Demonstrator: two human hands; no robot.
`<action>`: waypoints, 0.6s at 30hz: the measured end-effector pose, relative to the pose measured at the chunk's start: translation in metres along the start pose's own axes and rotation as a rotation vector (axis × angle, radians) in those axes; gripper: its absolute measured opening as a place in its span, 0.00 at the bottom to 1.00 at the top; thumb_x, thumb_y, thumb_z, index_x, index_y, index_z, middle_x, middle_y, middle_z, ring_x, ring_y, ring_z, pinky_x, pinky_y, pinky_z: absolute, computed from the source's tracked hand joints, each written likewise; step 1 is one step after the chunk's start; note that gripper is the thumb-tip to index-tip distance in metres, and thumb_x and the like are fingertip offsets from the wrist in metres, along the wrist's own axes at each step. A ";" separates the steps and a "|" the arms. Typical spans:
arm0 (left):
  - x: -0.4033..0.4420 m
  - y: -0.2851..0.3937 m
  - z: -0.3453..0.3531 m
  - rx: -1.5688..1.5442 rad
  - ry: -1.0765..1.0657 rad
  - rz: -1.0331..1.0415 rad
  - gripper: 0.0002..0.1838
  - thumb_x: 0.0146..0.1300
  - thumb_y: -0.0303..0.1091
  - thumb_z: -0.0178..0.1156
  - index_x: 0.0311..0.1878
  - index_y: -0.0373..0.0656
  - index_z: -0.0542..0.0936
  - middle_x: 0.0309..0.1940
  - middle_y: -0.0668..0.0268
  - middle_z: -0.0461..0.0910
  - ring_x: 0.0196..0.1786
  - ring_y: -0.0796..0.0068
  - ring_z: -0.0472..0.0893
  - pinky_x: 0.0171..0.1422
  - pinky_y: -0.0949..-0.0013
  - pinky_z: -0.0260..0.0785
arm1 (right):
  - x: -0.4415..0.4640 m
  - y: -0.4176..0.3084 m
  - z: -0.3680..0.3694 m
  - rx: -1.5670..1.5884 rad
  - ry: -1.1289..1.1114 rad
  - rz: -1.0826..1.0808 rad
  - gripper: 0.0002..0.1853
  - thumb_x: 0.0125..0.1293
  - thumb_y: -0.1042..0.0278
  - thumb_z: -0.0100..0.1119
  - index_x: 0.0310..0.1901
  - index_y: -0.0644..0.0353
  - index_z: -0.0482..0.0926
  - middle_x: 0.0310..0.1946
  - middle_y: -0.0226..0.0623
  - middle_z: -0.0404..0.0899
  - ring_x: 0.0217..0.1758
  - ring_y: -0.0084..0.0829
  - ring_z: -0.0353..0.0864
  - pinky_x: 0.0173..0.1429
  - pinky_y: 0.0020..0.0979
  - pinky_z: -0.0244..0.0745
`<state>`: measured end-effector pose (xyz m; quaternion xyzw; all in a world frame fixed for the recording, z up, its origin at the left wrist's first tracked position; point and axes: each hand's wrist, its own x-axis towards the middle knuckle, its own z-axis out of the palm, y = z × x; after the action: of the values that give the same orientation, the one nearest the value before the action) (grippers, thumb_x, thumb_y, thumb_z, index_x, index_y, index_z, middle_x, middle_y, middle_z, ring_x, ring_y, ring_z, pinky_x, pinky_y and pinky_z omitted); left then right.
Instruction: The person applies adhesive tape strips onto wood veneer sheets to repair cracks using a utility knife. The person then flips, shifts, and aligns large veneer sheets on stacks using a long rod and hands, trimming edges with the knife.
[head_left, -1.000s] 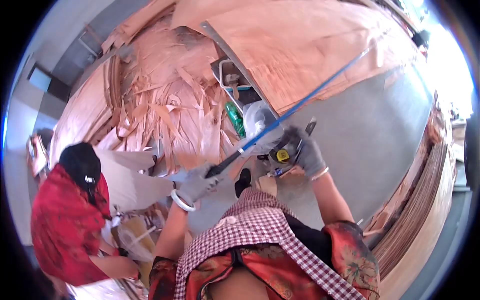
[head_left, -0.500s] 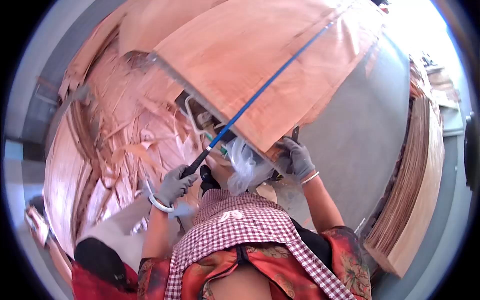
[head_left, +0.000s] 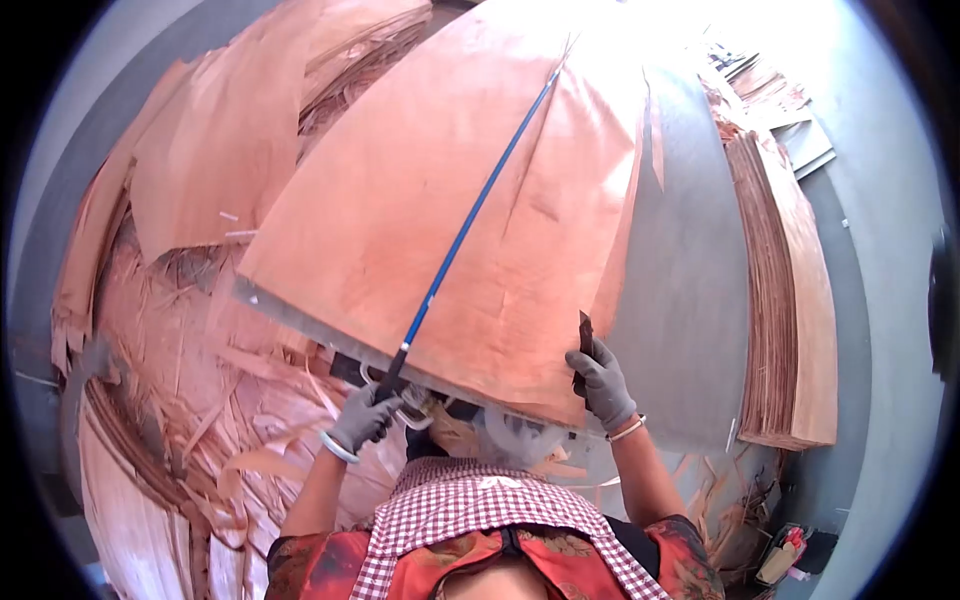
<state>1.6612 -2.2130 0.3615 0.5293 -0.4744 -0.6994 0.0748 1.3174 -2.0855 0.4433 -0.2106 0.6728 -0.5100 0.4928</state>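
Observation:
My left hand (head_left: 362,418), in a grey glove, is closed around the black handle of a long blue rod (head_left: 462,232). The rod slants up and away over a broad reddish wood veneer sheet (head_left: 400,260), its thin far end over the sheet's far part. In my right hand (head_left: 604,388), also gloved, is a short dark knife (head_left: 586,338), its flat end pointing up and away. That hand is at the sheet's near right corner; whether it touches the sheet is hard to tell. The veneer lies on a grey table (head_left: 685,300), with a split and creases on its surface.
A tall stack of veneer (head_left: 775,300) stands along the table's right side. Torn veneer scraps (head_left: 270,390) heap up on the left, below another large sheet (head_left: 225,150). Clear plastic (head_left: 510,440) hangs under the near edge. A box of small items (head_left: 785,555) sits lower right.
My view has turned, and the table and veneer now sit more squarely ahead. The rod stands more upright in view. My right hand has the knife raised clearer of the corner.

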 end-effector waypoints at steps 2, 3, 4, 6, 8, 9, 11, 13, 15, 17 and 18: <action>0.004 -0.006 -0.006 0.002 -0.028 0.019 0.12 0.60 0.39 0.62 0.36 0.42 0.71 0.16 0.71 0.69 0.13 0.82 0.67 0.14 0.77 0.59 | 0.004 -0.042 0.036 -0.044 -0.044 -0.050 0.12 0.60 0.64 0.58 0.42 0.59 0.72 0.22 0.22 0.66 0.19 0.13 0.62 0.22 0.18 0.59; 0.015 -0.015 -0.012 0.020 -0.049 0.028 0.12 0.60 0.39 0.61 0.36 0.42 0.71 0.16 0.71 0.69 0.14 0.82 0.68 0.15 0.76 0.60 | 0.015 -0.060 0.058 -0.065 -0.065 -0.076 0.13 0.60 0.64 0.58 0.44 0.60 0.73 0.23 0.22 0.66 0.19 0.13 0.62 0.22 0.18 0.59; 0.015 -0.015 -0.010 0.032 -0.026 0.025 0.12 0.60 0.38 0.61 0.37 0.42 0.71 0.16 0.71 0.69 0.14 0.83 0.67 0.15 0.76 0.60 | 0.027 -0.072 0.075 -0.060 -0.116 -0.115 0.14 0.61 0.64 0.57 0.46 0.61 0.72 0.23 0.22 0.66 0.20 0.13 0.63 0.23 0.18 0.60; 0.013 -0.019 -0.007 -0.057 0.023 0.141 0.10 0.60 0.36 0.61 0.37 0.41 0.73 0.16 0.71 0.70 0.15 0.83 0.68 0.17 0.76 0.60 | 0.054 -0.097 0.112 -0.131 -0.231 -0.118 0.19 0.61 0.66 0.56 0.52 0.64 0.71 0.25 0.23 0.66 0.23 0.14 0.65 0.24 0.19 0.61; 0.014 -0.027 -0.010 -0.062 0.088 0.283 0.09 0.58 0.34 0.61 0.36 0.40 0.76 0.17 0.71 0.71 0.17 0.84 0.69 0.19 0.75 0.61 | 0.089 -0.107 0.147 -0.244 -0.350 -0.145 0.14 0.59 0.65 0.57 0.43 0.64 0.73 0.24 0.26 0.67 0.23 0.17 0.67 0.25 0.21 0.63; 0.014 -0.030 -0.016 0.072 0.159 0.298 0.10 0.56 0.35 0.62 0.34 0.38 0.77 0.17 0.67 0.74 0.18 0.77 0.73 0.22 0.71 0.64 | 0.104 -0.113 0.164 -0.323 -0.390 -0.113 0.12 0.58 0.65 0.57 0.39 0.64 0.73 0.23 0.27 0.68 0.22 0.19 0.68 0.25 0.22 0.64; 0.006 -0.031 -0.033 0.281 0.310 0.495 0.11 0.54 0.36 0.63 0.34 0.38 0.77 0.18 0.63 0.75 0.19 0.71 0.75 0.24 0.67 0.66 | 0.130 -0.117 0.200 -0.386 -0.400 -0.157 0.10 0.57 0.65 0.58 0.33 0.64 0.72 0.22 0.31 0.70 0.21 0.24 0.72 0.24 0.24 0.65; 0.000 -0.039 -0.054 0.447 0.460 0.627 0.11 0.53 0.37 0.63 0.35 0.39 0.77 0.21 0.58 0.77 0.24 0.61 0.78 0.30 0.61 0.68 | 0.152 -0.117 0.229 -0.455 -0.459 -0.179 0.10 0.57 0.66 0.57 0.33 0.65 0.71 0.22 0.33 0.72 0.20 0.27 0.73 0.24 0.27 0.67; -0.013 -0.034 -0.077 0.497 0.526 0.570 0.10 0.53 0.36 0.63 0.34 0.40 0.77 0.21 0.57 0.77 0.25 0.60 0.78 0.30 0.60 0.68 | 0.159 -0.121 0.250 -0.483 -0.502 -0.170 0.10 0.56 0.65 0.57 0.32 0.63 0.71 0.21 0.32 0.70 0.19 0.26 0.70 0.23 0.28 0.64; -0.021 -0.034 -0.093 0.557 0.602 0.562 0.09 0.53 0.33 0.63 0.34 0.39 0.77 0.22 0.57 0.77 0.25 0.61 0.79 0.31 0.61 0.68 | 0.153 -0.131 0.265 -0.482 -0.540 -0.134 0.10 0.56 0.63 0.58 0.32 0.59 0.71 0.20 0.27 0.67 0.20 0.21 0.64 0.22 0.27 0.59; -0.022 -0.036 -0.100 0.596 0.643 0.583 0.09 0.52 0.32 0.63 0.34 0.39 0.77 0.21 0.57 0.77 0.24 0.62 0.78 0.30 0.62 0.68 | 0.156 -0.129 0.271 -0.506 -0.551 -0.158 0.10 0.56 0.64 0.58 0.32 0.62 0.71 0.21 0.30 0.69 0.20 0.24 0.68 0.23 0.28 0.63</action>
<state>1.7664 -2.2388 0.3500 0.5615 -0.7335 -0.2865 0.2542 1.4604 -2.3886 0.4905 -0.5060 0.6015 -0.2883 0.5469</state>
